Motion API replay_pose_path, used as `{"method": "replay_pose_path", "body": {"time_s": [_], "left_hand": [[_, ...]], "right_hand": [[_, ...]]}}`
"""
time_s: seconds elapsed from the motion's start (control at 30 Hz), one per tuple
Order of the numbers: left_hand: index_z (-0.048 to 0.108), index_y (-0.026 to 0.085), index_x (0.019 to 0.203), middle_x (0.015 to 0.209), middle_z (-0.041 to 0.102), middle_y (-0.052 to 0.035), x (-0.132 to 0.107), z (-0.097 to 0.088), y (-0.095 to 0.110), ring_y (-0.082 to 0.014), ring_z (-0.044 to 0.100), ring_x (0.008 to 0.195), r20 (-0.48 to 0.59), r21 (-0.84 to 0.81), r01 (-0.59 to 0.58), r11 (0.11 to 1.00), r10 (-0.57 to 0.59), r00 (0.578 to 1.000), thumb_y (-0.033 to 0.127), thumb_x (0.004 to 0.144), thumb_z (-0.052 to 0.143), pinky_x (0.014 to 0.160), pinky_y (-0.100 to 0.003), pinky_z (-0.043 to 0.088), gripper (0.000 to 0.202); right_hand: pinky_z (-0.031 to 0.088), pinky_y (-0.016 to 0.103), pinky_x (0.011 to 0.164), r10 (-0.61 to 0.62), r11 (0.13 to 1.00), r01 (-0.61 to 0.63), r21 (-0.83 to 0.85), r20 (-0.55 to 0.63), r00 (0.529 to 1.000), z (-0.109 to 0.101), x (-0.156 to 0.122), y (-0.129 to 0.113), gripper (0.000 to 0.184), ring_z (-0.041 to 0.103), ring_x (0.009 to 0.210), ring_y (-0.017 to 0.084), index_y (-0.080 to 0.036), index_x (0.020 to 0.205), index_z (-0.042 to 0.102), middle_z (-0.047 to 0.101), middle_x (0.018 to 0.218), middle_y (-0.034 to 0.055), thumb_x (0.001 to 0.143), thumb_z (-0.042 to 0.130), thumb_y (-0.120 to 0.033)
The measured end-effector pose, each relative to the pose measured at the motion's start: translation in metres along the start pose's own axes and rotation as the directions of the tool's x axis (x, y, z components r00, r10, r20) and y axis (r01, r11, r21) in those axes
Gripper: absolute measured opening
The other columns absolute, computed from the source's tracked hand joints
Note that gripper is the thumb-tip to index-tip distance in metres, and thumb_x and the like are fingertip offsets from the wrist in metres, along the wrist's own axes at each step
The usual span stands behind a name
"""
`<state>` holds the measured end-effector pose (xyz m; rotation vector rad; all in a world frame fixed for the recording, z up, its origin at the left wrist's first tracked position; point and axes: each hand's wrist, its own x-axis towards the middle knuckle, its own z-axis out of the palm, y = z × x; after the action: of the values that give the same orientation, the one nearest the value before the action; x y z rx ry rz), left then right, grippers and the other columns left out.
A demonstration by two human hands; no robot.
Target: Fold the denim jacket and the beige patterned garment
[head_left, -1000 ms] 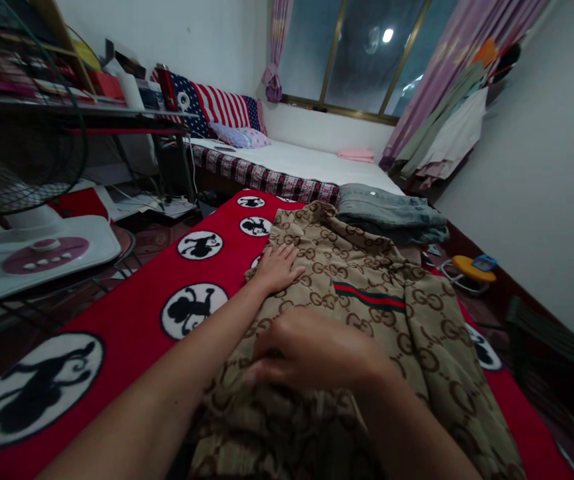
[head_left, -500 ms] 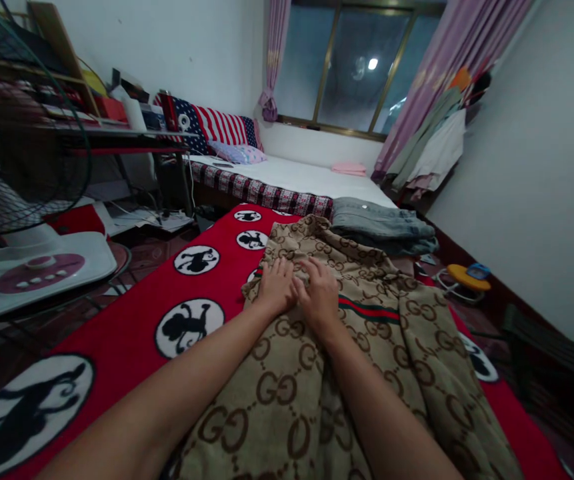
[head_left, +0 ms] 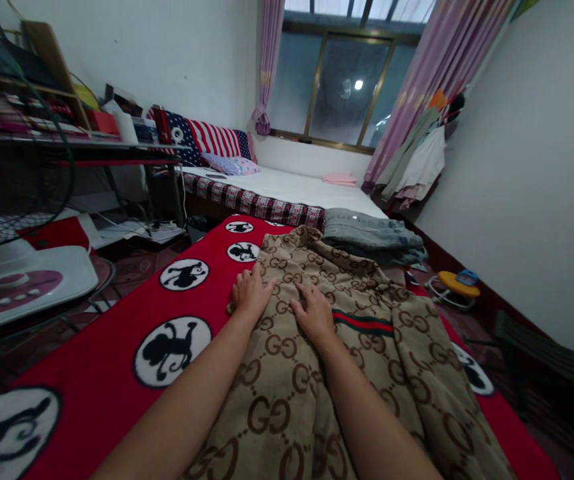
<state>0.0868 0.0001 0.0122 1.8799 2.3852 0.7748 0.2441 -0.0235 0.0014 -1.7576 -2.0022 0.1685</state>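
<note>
A tan jacket (head_left: pixel 279 350) with a brown letter pattern and a green-red-green stripe lies spread out, its collar end away from me. My left hand (head_left: pixel 251 293) rests on its left edge, thumb apart and fingers bent slightly over the border; the fingertips are partly hidden. On the middle of the jacket lies my right hand (head_left: pixel 315 312), palm down with the fingers spread. Under the jacket is a red blanket (head_left: pixel 111 353) with black figures in white circles.
Folded jeans (head_left: pixel 367 233) lie beyond the jacket at the right. A fan (head_left: pixel 11 260) stands at the left near a cluttered desk (head_left: pixel 117 148). Behind is a bed (head_left: pixel 281 175) under the window. A yellow stool (head_left: pixel 457 285) stands at the right.
My left hand has slid left from the jacket's middle to its left edge, away from my right hand. My right hand stays on the jacket. The camera view has tilted slightly upward.
</note>
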Motion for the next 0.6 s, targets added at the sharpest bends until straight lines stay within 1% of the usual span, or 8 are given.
{"method": "replay_pose_path", "body": {"time_s": [0.13, 0.27, 0.37, 0.5, 0.6], "left_hand": [[0.044, 0.019, 0.139, 0.117, 0.063, -0.0166, 0.005, 0.002, -0.003, -0.0326, 0.058, 0.111, 0.041, -0.006, -0.033, 0.999, 0.034, 0.999, 0.048, 0.088, 0.056, 0.088, -0.039, 0.047, 0.060], [0.045, 0.018, 0.137, 0.118, 0.064, -0.0147, 0.009, 0.007, -0.004, -0.0281, 0.061, 0.110, 0.079, -0.075, -0.088, 0.993, 0.094, 0.992, 0.041, 0.090, 0.056, 0.087, -0.034, 0.047, 0.054], [0.048, 0.019, 0.133, 0.119, 0.065, -0.0135, 0.009, 0.007, -0.002, -0.0272, 0.062, 0.108, 0.063, -0.096, -0.137, 0.986, 0.143, 0.988, 0.036, 0.090, 0.056, 0.085, -0.033, 0.048, 0.047], [0.051, 0.022, 0.127, 0.112, 0.067, -0.0115, 0.007, 0.007, 0.001, -0.0278, 0.065, 0.101, 0.052, -0.066, -0.202, 0.977, 0.206, 0.977, 0.033, 0.091, 0.054, 0.080, -0.034, 0.049, 0.038], [0.052, 0.022, 0.123, 0.111, 0.067, -0.0105, 0.008, 0.006, 0.001, -0.0273, 0.065, 0.100, 0.054, -0.042, -0.246, 0.968, 0.248, 0.967, 0.031, 0.091, 0.052, 0.078, -0.034, 0.049, 0.033]], "right_hand": [[0.031, 0.041, 0.110, 0.008, 1.000, -0.008, -0.010, -0.011, 1.000, 0.001, 0.000, -0.001, 0.048, 0.041, 0.134, 0.027, -0.023, 0.135, 0.055, 0.046, 0.144, 0.0158, 0.090, 0.053, -0.037], [0.032, 0.040, 0.109, 0.014, 1.000, -0.014, -0.012, -0.016, 1.000, -0.001, -0.001, -0.002, 0.048, 0.042, 0.132, 0.027, -0.024, 0.135, 0.056, 0.048, 0.142, 0.0143, 0.089, 0.054, -0.037], [0.033, 0.039, 0.107, 0.016, 1.000, -0.016, -0.016, -0.033, 0.999, 0.000, -0.002, -0.004, 0.047, 0.043, 0.131, 0.027, -0.025, 0.134, 0.056, 0.049, 0.141, 0.0134, 0.089, 0.054, -0.038], [0.033, 0.040, 0.107, 0.039, 0.997, -0.041, -0.062, -0.041, 0.998, 0.004, -0.003, -0.009, 0.048, 0.043, 0.130, 0.028, -0.025, 0.135, 0.055, 0.048, 0.141, 0.0143, 0.088, 0.054, -0.039], [0.032, 0.041, 0.107, 0.054, 0.993, -0.058, -0.103, -0.040, 0.998, 0.006, -0.002, -0.017, 0.050, 0.043, 0.131, 0.029, -0.023, 0.135, 0.054, 0.048, 0.141, 0.0160, 0.088, 0.054, -0.038]]}}
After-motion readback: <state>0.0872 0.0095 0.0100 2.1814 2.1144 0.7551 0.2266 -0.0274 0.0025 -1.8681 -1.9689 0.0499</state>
